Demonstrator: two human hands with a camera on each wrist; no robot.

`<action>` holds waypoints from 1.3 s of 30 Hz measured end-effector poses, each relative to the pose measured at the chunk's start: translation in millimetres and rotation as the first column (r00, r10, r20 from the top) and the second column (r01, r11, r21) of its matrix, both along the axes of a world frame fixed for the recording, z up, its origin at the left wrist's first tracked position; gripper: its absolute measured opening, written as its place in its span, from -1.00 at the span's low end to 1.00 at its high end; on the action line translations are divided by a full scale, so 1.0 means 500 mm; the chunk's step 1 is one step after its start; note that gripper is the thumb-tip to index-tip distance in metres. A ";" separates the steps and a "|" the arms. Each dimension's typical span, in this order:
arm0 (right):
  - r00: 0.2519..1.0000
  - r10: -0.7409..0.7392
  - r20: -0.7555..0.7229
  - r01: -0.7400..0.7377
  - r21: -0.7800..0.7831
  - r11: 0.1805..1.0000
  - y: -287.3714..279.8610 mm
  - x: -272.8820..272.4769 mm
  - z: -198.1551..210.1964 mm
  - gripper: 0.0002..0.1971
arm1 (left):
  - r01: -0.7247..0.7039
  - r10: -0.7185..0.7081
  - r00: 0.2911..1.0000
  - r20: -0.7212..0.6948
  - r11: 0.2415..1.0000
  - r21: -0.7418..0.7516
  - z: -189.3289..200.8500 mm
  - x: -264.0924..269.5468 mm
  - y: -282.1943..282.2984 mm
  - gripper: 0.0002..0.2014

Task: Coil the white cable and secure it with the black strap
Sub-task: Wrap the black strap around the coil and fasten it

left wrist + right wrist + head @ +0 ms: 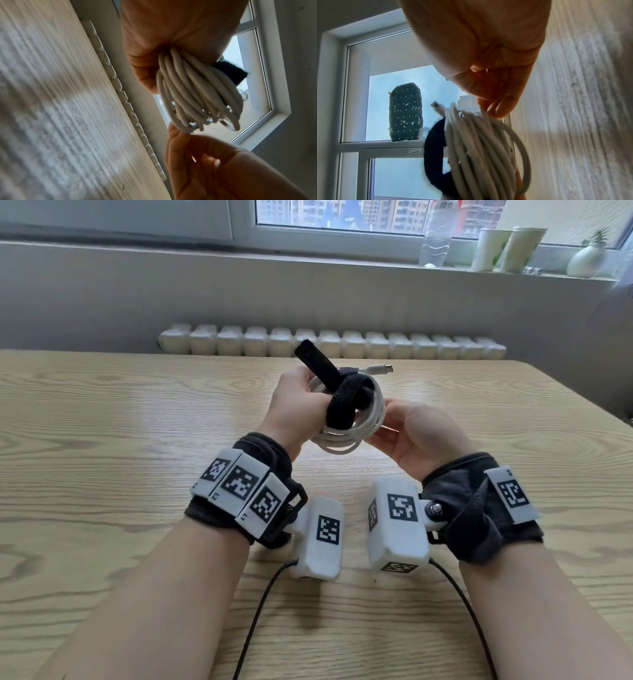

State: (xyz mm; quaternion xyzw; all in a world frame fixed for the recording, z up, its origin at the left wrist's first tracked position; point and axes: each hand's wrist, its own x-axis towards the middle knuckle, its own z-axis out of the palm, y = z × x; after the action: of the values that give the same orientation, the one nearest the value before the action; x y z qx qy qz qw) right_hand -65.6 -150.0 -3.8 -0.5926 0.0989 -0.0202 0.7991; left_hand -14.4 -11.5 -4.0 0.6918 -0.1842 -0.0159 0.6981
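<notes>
The white cable [346, 436] is wound into a coil held above the wooden table [120, 440]. My left hand [301, 402] grips the coil's left side, and the strands bunch out of its fist [197, 94]. The black strap [344, 405] loops loosely around the coil, its free end [310, 354] sticking up past the left hand. The cable's metal plug [385, 368] points right behind the coil. My right hand [390, 422] pinches the coil's right edge with its fingertips [498, 109]. From the right wrist, the strap loop [435, 148] shows beside the coil [479, 148].
A white radiator [329, 340] runs behind the table's far edge. On the windowsill stand a water bottle [438, 234], two paper cups [507, 248] and a small vase [585, 258]. Black leads [260, 611] from the wrist cameras trail toward the table's near edge.
</notes>
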 end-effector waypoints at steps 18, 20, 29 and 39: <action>0.950 0.313 0.001 -0.307 0.186 0.933 -0.016 0.002 -0.028 -0.64 | 0.186 -0.190 0.980 -0.055 0.981 -0.063 0.010 -0.012 0.007 -0.75; 0.938 0.345 0.001 -0.337 0.223 0.915 -0.016 0.003 -0.033 -0.54 | 0.191 -0.195 0.979 -0.067 0.980 -0.060 0.012 -0.013 0.009 -0.81; 0.966 0.222 -0.136 -0.162 0.356 0.920 -0.015 0.008 -0.031 -0.75 | 0.203 -0.222 0.958 -0.183 0.972 -0.118 0.011 -0.016 0.007 -0.80; 0.973 0.219 -0.074 -0.176 0.380 0.908 -0.025 0.009 -0.034 -0.84 | 0.222 -0.256 0.935 -0.247 0.962 -0.157 0.010 -0.009 0.015 -0.82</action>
State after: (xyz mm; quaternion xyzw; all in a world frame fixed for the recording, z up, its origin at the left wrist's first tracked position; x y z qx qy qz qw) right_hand -60.9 -162.5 -20.9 -0.4383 0.0860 0.1140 0.8874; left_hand -19.0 -4.1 1.1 0.6101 -0.1726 -0.1812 0.7518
